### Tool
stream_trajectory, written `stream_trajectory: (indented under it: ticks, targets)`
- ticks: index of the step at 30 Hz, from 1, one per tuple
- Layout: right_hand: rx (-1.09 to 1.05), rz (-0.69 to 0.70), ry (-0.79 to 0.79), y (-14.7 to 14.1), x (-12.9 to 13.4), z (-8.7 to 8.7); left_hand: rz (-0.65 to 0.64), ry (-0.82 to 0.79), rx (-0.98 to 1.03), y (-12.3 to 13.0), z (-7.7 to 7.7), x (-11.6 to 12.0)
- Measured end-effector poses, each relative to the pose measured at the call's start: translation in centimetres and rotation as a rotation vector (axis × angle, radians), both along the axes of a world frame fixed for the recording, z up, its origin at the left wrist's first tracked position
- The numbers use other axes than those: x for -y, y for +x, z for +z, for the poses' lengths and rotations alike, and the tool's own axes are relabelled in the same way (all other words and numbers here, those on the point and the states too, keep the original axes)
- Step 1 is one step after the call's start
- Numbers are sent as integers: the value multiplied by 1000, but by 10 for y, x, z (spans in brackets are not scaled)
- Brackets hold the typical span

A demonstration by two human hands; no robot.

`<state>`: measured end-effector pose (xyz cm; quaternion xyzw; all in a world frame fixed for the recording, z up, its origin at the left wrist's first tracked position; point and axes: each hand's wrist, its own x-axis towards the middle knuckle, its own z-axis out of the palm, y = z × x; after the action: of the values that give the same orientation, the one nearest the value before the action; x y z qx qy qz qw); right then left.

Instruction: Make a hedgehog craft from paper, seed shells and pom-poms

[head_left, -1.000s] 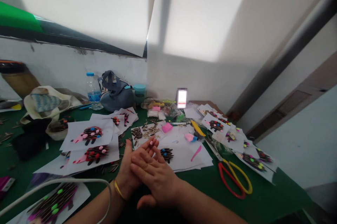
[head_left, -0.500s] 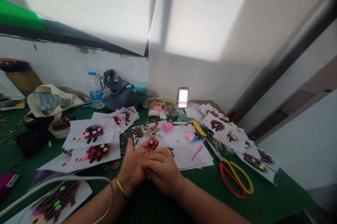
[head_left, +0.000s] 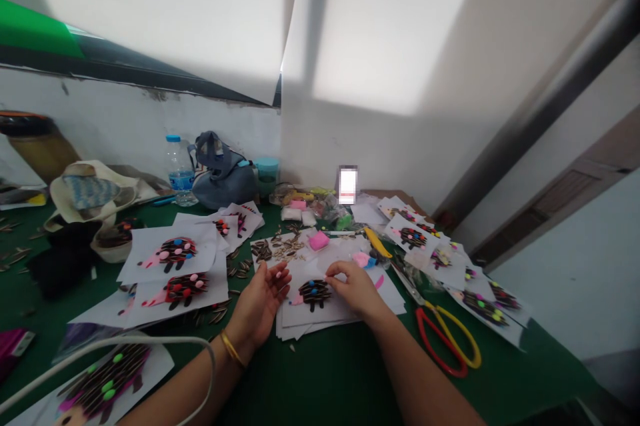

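My left hand (head_left: 260,303) is turned palm up, its fingers loosely curled and apart. A tiny pink clay ball (head_left: 279,274) appears to rest on those fingers. With thumb and forefinger pinched, my right hand (head_left: 353,285) holds a small pink clay ball (head_left: 327,277) at the right edge of a hedgehog picture. This hedgehog (head_left: 314,293) has dark seed-shell spines, blue clay dots and a pink snout, on white paper (head_left: 320,325). Behind it lie sunflower seeds (head_left: 263,251) and a pink clay block (head_left: 319,240). A pink plastic tool (head_left: 380,281) is partly hidden by my right hand.
Scissors (head_left: 440,339) with red and yellow handles lie at right. Finished hedgehog pictures lie left (head_left: 175,253) and right (head_left: 480,303). A white cable (head_left: 125,339) crosses my left forearm. A water bottle (head_left: 180,173), blue bag (head_left: 220,176) and phone (head_left: 348,186) stand along the wall.
My hands have parted. The right hand has moved from the left palm to the right edge of the hedgehog picture, now uncovered. My left hand has shifted slightly, fingers curling more.
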<state>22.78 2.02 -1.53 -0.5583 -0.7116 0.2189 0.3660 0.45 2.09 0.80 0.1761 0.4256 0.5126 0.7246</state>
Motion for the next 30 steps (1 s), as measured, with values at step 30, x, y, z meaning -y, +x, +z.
stream_trajectory:
  ticks: [30]
  targets:
    - [183, -33, 59, -18, -9, -5, -2, -1, -49, 6, 1, 4]
